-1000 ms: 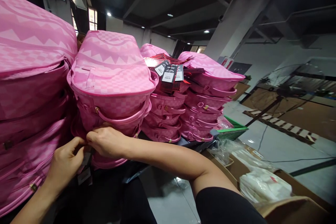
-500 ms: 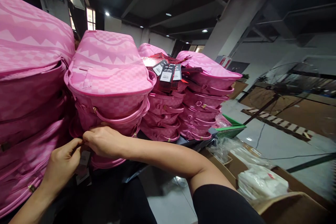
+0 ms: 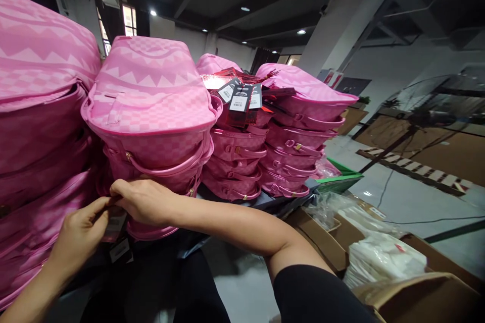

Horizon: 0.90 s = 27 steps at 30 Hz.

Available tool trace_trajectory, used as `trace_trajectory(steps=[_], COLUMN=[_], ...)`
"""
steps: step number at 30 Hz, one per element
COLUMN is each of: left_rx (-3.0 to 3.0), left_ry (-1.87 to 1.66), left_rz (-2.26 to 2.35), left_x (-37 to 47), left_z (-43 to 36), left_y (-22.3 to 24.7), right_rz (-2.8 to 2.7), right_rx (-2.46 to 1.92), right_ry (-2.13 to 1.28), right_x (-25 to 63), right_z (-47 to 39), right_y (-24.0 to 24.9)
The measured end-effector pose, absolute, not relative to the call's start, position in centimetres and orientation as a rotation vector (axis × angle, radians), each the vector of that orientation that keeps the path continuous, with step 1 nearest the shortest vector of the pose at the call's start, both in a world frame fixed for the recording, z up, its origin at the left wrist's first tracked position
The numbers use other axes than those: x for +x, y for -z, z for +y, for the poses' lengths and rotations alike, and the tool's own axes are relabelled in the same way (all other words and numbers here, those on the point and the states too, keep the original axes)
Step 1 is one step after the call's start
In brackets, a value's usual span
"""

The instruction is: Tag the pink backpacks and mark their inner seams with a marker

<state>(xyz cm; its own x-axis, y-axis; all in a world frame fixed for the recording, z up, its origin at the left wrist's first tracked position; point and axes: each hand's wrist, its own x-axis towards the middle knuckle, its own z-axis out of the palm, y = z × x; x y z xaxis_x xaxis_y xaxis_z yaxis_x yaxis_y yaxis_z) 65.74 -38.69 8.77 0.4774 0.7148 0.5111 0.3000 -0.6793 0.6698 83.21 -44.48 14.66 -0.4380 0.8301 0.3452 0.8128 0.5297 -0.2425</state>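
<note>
My left hand (image 3: 81, 229) and my right hand (image 3: 142, 201) meet at the front of a stack of pink backpacks (image 3: 151, 96), fingertips pinched together. What they pinch is too small and hidden to name. Just below the fingers hang tags, one a black tag (image 3: 120, 251) with a pale label. The top backpack has a checkered, zigzag print, and its pink handle (image 3: 166, 166) curves above my right hand. On a further stack lies a bunch of black tags (image 3: 240, 103) with white barcode labels and red strings.
More pink backpacks (image 3: 38, 75) rise at the left, and another stack (image 3: 295, 151) stands right of centre. At the right are a green bin (image 3: 339, 179), cardboard boxes (image 3: 318, 237) with plastic-wrapped white items (image 3: 382, 260), and a large fan (image 3: 420, 116).
The view has shifted slightly, with the near backpacks a little further left. My hands stay pinched together, and the tags below them have swung or turned a little.
</note>
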Motion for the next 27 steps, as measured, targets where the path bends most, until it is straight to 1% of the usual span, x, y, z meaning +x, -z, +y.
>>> trace_trajectory(steps=[3,7,12,16,19,24,27], left_rx=[2.260,2.228,2.338,2.388,2.464,2.493,2.557], left_ry=[-1.228,-1.122,-1.292,-1.235,-1.308,-1.252,-1.303], left_rz=[0.947,0.884,1.007,0.906,0.994,0.940,1.032], left_x=[65.7,65.6,65.9,66.0,66.1,65.9,65.9], left_z=[-38.8,-38.8,-39.1,-39.4,-39.6,-39.9,-40.2], left_y=[-8.9,-9.2,-9.7,-10.2,-10.7,-11.4,-11.4], right_rz=[-2.346,-2.290,-2.234,-2.213,-2.206,-2.206,-2.185], right_rx=[-1.354,-1.344,-1.370,-1.354,-1.357,-1.269,-1.267], right_ry=[-0.091,-0.121,-0.153,-0.209,-0.252,-0.241,-0.268], right_x=[83.2,83.2,83.5,83.8,83.9,83.8,83.8], right_z=[-44.6,-44.7,-44.9,-45.1,-45.3,-45.4,-45.2], right_y=[-14.8,-15.0,-15.0,-15.1,-15.1,-14.9,-14.8])
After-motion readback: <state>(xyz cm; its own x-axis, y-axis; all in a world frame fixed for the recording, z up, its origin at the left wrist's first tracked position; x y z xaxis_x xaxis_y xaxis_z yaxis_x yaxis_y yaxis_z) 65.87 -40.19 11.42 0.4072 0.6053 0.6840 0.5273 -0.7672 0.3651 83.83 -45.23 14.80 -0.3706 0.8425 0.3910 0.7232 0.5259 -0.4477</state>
